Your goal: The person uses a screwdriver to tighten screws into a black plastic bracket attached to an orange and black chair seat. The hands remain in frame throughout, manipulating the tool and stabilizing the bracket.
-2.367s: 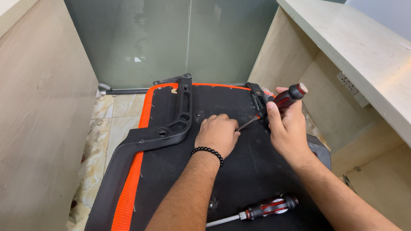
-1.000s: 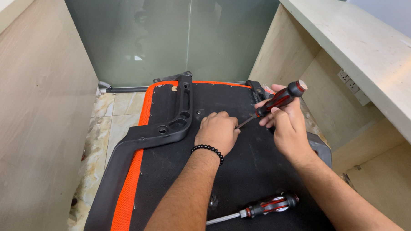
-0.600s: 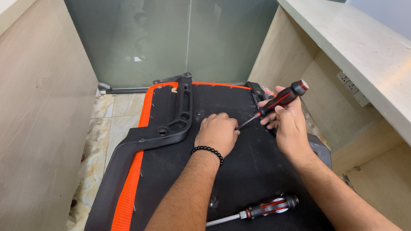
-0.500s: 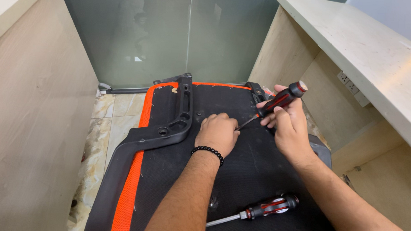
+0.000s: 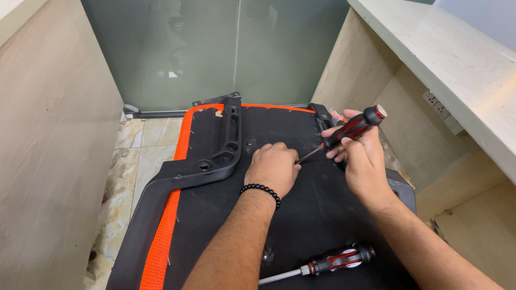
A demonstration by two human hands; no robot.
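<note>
Now the right hand [image 5: 365, 157] grips a screwdriver [image 5: 350, 130], tip at the curled left hand [image 5: 272, 168] mid-frame. Best keep the shaft square and press firmly into the panel [image 5: 318, 210].

Centre frame: left hand [image 5: 272, 167] fisted, knuckles down on black chair panel [image 5: 318, 216], bead bracelet [image 5: 260, 191] at wrist; right hand [image 5: 362, 154] just right of it, wrapped round red-black screwdriver [image 5: 350, 129], handle tilted toward upper right, tip meeting left fist; second screwdriver [image 5: 328, 263] lies loose on panel, lower centre; orange mesh edge [image 5: 162, 239] runs down left; black plastic bracket [image 5: 215, 155] left of fist; beige worktop [image 5: 455, 66] upper right.
</note>
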